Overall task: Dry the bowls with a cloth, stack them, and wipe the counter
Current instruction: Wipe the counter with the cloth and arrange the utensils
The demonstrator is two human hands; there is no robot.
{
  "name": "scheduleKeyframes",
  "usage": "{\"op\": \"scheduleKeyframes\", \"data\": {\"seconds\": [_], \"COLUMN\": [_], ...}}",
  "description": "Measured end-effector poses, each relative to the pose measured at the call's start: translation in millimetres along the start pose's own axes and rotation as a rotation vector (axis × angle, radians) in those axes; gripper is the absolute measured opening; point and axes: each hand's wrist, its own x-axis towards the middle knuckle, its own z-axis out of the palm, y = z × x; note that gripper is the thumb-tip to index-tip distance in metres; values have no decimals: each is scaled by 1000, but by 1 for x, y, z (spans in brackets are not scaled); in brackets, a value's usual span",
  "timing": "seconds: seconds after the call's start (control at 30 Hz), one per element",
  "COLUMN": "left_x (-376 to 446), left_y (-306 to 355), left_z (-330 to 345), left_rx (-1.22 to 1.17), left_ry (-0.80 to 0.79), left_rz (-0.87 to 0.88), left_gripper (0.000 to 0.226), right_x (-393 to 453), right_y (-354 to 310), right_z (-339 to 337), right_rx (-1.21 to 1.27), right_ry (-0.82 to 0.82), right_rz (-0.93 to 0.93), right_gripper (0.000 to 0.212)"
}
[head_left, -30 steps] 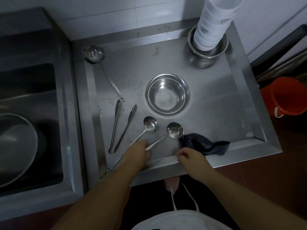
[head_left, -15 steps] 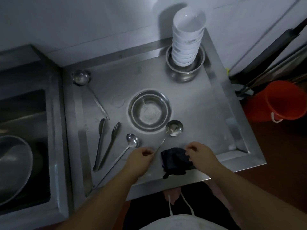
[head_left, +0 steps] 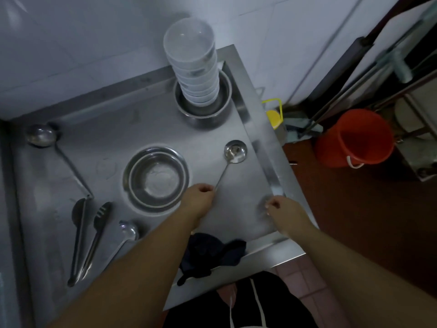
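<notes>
Dark navy cloth [head_left: 212,254] lies crumpled nearest me at the six o'clock lip of the brushed stainless steel counter [head_left: 132,119], under my forearms, with neither hand on it. Just beyond, my left hand [head_left: 197,197] pinches the thin handle of a polished steel ladle [head_left: 234,151], whose cup sits toward two o'clock near the counter's raised right rim. My right hand [head_left: 281,209] hovers at four o'clock with fingers loosely curled and, as far as I can see, holding nothing. At nine o'clock from the left hand rests a wide shallow steel bowl [head_left: 156,177], upright and alone. Steel tongs [head_left: 87,240], a second ladle [head_left: 125,233] and a long-handled third ladle [head_left: 41,137] lie along the left side. Farthest, at twelve o'clock, a tall stack of white ceramic bowls [head_left: 192,65] stands inside another steel bowl [head_left: 203,100]. I judge the stacking mostly done; the single bowl wants drying and adding, and the counter wipe remains, utensils being shifted first.
</notes>
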Motion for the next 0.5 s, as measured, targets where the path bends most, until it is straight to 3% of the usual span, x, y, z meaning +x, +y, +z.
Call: {"op": "scheduleKeyframes", "data": {"seconds": [0.17, 0.33, 0.5], "left_x": [16, 26, 32], "left_y": [6, 3, -1], "left_z": [9, 8, 8], "left_rx": [156, 421, 632], "left_ry": [30, 64, 53], "left_rz": [34, 173, 339], "left_gripper": [12, 16, 31], "right_x": [4, -5, -11], "right_y": [0, -9, -10], "right_z": [-4, 3, 13], "right_rx": [-175, -557, -692], "right_ry": [-51, -51, -23], "right_rz": [-91, -366, -382], "right_gripper": [24, 36, 48]}}
